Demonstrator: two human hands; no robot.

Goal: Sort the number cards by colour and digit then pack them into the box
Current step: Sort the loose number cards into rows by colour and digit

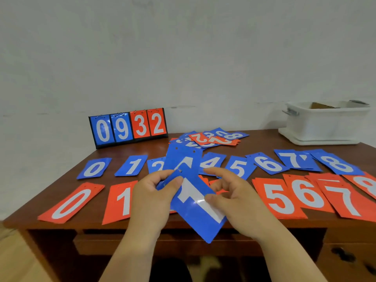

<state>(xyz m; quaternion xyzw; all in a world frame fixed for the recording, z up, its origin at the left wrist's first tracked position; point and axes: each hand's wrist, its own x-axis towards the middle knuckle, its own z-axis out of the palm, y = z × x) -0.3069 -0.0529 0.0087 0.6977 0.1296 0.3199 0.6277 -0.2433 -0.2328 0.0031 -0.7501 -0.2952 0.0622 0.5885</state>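
Holding cards over the table [61, 180]: left hand [150, 192] pinches a blue 4 card [183, 157], right hand [234, 196] pinches the blue 1 card [199, 218], long axis slanting down-right; blue 1 pile [132, 165] lies up-left, nearer the left hand

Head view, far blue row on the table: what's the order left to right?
blue 0 → blue 1 → blue 2 (partly covered) → blue 4 → blue 5 → blue 6 → blue 7 → blue 8. The held blue cards cover the spot between 2 and 4, so it is left out.
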